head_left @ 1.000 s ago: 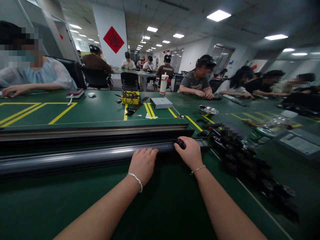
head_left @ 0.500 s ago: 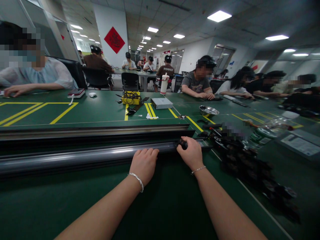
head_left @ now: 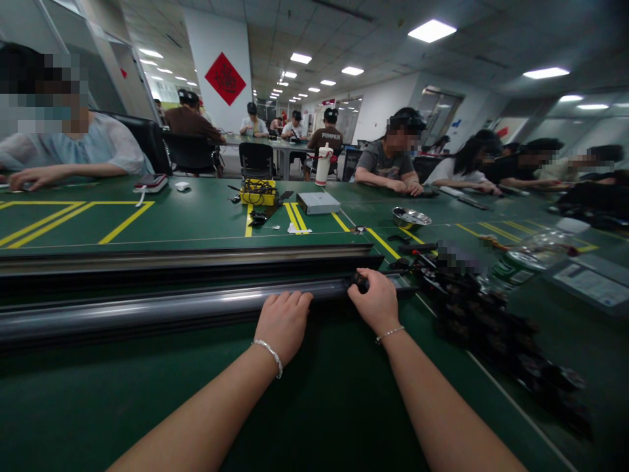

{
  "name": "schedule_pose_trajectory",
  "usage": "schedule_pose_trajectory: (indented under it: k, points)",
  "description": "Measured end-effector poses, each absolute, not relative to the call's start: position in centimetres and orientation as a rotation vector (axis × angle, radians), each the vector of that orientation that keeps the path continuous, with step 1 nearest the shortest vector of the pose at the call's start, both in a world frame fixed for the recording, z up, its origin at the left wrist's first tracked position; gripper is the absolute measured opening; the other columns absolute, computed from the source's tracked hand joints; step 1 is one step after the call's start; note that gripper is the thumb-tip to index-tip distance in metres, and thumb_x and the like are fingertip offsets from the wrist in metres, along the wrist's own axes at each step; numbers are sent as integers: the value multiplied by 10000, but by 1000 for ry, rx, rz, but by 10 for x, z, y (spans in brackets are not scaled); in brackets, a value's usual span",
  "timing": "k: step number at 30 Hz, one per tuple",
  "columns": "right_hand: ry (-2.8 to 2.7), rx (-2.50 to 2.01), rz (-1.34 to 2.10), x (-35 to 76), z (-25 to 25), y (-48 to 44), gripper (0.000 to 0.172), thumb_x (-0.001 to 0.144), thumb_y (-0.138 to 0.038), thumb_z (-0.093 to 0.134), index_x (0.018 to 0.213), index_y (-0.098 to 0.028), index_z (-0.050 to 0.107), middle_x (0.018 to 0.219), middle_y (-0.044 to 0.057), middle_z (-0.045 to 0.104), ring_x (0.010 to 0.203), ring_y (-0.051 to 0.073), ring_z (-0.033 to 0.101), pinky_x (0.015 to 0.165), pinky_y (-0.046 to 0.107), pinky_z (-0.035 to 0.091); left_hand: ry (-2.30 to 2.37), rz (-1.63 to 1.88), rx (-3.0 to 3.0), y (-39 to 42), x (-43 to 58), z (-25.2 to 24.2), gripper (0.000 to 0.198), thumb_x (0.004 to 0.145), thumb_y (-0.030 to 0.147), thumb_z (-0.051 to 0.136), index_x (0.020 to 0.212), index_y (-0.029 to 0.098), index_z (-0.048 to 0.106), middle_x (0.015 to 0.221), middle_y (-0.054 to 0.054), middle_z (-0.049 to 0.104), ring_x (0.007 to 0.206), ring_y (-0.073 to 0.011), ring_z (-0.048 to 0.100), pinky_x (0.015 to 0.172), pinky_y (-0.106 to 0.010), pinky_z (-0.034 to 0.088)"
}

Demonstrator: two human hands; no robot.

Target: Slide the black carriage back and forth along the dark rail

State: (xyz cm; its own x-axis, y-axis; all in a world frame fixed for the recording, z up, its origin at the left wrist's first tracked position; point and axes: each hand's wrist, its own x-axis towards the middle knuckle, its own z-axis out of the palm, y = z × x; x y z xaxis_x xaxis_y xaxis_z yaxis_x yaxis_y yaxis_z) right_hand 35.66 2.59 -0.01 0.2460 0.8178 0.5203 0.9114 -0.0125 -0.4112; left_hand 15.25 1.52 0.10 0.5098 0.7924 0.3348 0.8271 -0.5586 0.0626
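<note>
Has the left grip [head_left: 282, 328] laid over the near side of a long dark tube [head_left: 147, 309], fingers curled on its glossy top; cannot tell whether clamped or only resting, with the thumb out of sight. Holds in the right grip [head_left: 377, 303] a small dark piece [head_left: 361, 282] at the tube's right end, thumb and fingers closed round it. Cannot make out whether joined to the tube or merely set against it.

Works with the tube lying crosswise on the green worktop [head_left: 122, 393], running out of view at the left. Has a long dark channel [head_left: 196, 252] just beyond the tube, roughly parallel, and a heap of black parts [head_left: 496, 321] near the tube's right end. Leaves a clear bottle [head_left: 515, 265] farther right of the tube, past the heap.

Could let the tube roll or slide by pressing off-centre with the left grip on so smooth a curve. Could skew the dark piece by pushing at an angle to the tube. Could nudge the heap by slipping rightward off the tube's end. Could scuff the tube, or catch on it, with the left bracelet [head_left: 269, 354] by dropping the wrist too low.
</note>
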Motion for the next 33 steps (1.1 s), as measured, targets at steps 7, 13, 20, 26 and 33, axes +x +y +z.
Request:
schedule_pose_trajectory:
  k: [7, 13, 20, 26, 33]
  points:
    - [-1581, -1804, -216, 357, -3, 26, 215, 648, -256, 489, 830, -169, 562, 998, 93, 621, 960, 239, 535, 886, 381, 343, -1419, -470, -2634, 15, 152, 1, 218, 853, 227, 413, 1049, 234, 506, 933, -34, 613, 866, -188, 529, 738, -332, 336]
    - [-1550, -1855, -251, 356, -2, 25, 200, 651, -287, 497, 814, -176, 531, 1031, 93, 606, 1008, 252, 505, 950, 442, 255, -1412, -498, -2631, 15, 152, 1, 205, 847, 221, 425, 1033, 234, 509, 920, -23, 619, 851, -191, 533, 730, -337, 338]
    - [-1573, -1853, -223, 356, -1, 25, 160, 652, -286, 493, 770, -183, 525, 1008, 84, 613, 988, 245, 511, 924, 424, 281, -1405, -510, -2626, 16, 151, 1, 210, 842, 221, 431, 1037, 227, 509, 926, -23, 621, 845, -193, 533, 724, -337, 341]
    - [-1545, -1864, -236, 359, -3, 27, 206, 641, -264, 492, 815, -171, 550, 991, 88, 618, 973, 242, 520, 910, 404, 307, -1412, -497, -2630, 16, 152, 0, 205, 845, 223, 426, 1032, 237, 509, 914, -23, 618, 840, -193, 531, 719, -335, 336]
    - [-1517, -1873, -244, 359, -3, 28, 221, 630, -257, 495, 822, -166, 555, 975, 86, 622, 950, 242, 530, 894, 398, 330, -1405, -488, -2635, 16, 152, -1, 210, 851, 234, 417, 1040, 235, 507, 915, -26, 619, 841, -192, 534, 721, -337, 341]
